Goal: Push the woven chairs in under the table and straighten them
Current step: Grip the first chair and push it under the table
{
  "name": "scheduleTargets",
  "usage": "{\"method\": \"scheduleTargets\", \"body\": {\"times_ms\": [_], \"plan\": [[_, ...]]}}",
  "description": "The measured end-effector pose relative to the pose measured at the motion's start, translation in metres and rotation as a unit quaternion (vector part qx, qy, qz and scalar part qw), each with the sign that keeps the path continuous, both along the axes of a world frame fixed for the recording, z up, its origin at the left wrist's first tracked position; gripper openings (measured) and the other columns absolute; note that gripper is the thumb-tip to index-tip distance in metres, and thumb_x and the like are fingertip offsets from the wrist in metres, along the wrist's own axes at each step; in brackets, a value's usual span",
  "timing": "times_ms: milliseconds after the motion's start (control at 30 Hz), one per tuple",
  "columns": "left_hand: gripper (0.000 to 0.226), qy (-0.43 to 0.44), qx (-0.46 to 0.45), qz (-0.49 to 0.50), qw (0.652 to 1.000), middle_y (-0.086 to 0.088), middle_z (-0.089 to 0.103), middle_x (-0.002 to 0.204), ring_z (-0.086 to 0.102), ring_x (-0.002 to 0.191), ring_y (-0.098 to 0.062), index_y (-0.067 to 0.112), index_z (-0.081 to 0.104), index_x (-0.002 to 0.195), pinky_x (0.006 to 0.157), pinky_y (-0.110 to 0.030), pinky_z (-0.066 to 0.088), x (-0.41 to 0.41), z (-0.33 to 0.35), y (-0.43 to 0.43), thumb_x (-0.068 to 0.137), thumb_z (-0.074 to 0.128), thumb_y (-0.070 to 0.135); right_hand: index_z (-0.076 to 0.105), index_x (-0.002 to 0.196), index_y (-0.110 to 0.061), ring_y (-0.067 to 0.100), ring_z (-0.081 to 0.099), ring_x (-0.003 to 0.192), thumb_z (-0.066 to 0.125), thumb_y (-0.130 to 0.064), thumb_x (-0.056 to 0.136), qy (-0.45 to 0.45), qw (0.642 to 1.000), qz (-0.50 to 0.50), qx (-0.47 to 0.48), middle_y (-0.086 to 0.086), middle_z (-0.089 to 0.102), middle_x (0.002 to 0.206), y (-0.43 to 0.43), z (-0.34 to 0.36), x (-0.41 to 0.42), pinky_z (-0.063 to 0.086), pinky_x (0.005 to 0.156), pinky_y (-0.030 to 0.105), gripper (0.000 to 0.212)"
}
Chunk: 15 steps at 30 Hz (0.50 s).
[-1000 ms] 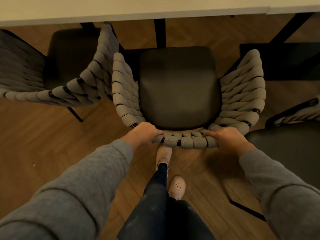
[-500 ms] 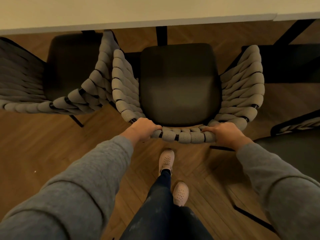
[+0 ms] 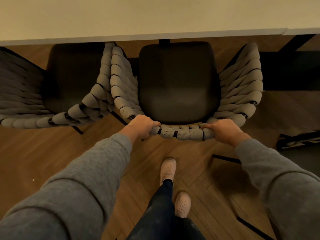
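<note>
Both hands are clenched on the top rail of the grey rope-woven armchair with a dark padded seat (image 3: 176,84): the left hand (image 3: 142,126) wraps the rail at its left corner, the right hand (image 3: 223,129) at its right corner, and a short run of woven cord shows bare between them. The chair lies straight ahead of the hands, its back towards the person, and the front edge of its seat reaches just under the edge of the pale, cream-coloured table top (image 3: 155,18) beyond. A black table leg (image 3: 164,42) shows just past the seat's far edge, roughly in line with the middle of the chair. To the left of the left hand stands a second woven chair of the same grey cord with a dark seat (image 3: 72,78), turned at a slant; its right arm presses against the left arm of the held chair, so the two touch there. To the right of the right hand, well apart from the held chair's arm, a piece of a third woven chair with a black frame (image 3: 299,140) enters at the edge of the view. Below the hands, on the brown herringbone wooden floor (image 3: 52,153), the person's two pale perforated shoes (image 3: 168,168) stand one ahead of the other, near the chair's thin black rear leg (image 3: 226,158).
</note>
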State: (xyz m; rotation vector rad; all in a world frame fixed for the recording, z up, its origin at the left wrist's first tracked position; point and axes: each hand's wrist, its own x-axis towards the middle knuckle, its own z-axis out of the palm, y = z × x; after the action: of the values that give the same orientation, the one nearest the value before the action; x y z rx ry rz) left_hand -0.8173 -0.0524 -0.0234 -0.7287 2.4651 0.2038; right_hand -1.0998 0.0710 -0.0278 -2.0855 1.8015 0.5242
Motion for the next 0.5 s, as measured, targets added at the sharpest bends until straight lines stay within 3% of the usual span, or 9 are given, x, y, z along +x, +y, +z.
{"method": "scheduleTargets", "body": {"times_ms": [300,500], "plan": [[0.047,0.004,0.0,0.007,1.0,0.002,0.065,0.107,0.063,0.098,-0.018,0.031,0.046,0.135,0.082,-0.033,0.05,-0.016,-0.001,-0.033,0.091,0.058,0.021,0.035,0.143,-0.043,0.016,0.058,0.095,0.052,-0.024,0.095,0.011,1.0,0.009,-0.009,-0.003,0.062,0.109,-0.036,0.001,-0.017,0.037,0.07,0.023,0.054],[0.054,-0.004,-0.002,0.013,1.0,0.003,0.063,0.114,0.059,0.106,-0.019,0.035,0.043,0.138,0.084,-0.034,0.044,-0.016,-0.01,-0.048,0.089,0.062,0.022,0.043,0.139,-0.038,0.018,0.059,0.099,0.052,-0.024,0.095,0.0,1.0,0.011,-0.006,-0.003,0.063,0.11,-0.05,0.0,-0.016,0.037,0.071,0.026,0.047]]}}
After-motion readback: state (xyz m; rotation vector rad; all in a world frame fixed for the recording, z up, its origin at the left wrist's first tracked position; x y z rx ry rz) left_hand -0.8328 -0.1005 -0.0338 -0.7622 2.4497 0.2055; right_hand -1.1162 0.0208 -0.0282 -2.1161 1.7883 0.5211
